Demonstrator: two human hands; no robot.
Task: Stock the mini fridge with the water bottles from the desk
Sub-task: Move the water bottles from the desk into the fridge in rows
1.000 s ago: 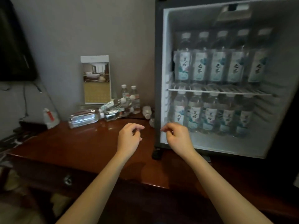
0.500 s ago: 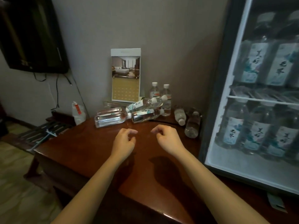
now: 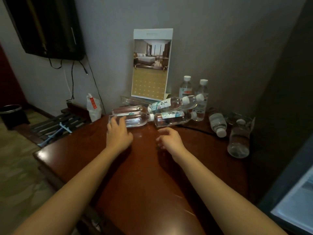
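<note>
On the polished reddish-brown wooden desk the left hand reaches forward with its fingers spread and fairly straight, the tips laid on the base end of a clear plastic water bottle with no label showing. The fingers are not wrapped round it. This bottle lies on its side at 12 to 1 o'clock from the hand, its white cap pointing to 3 o'clock. A second clear bottle lies just behind it at 12 o'clock. The right hand hovers over the desk with its fingers loosely curled and nothing in them. At its 12 o'clock, close but apart from it, lies a clear bottle with a white and teal label, its base nearly touching the first bottle's cap. A matching labelled bottle rests tilted on top of it. At 1 o'clock from the right hand two small clear bottles with white caps stand upright against the grey wall. At 3 o'clock from it two more clear bottles lie on the desk beside the dark side of the mini fridge, whose lit interior shows only at the frame's 4 o'clock corner. A tall standing calendar card with a photograph of a hotel room stands behind the bottles at 12 o'clock. A black wall-mounted television is at 10 o'clock, and a white plastic bag sits off the desk's far-left corner.
</note>
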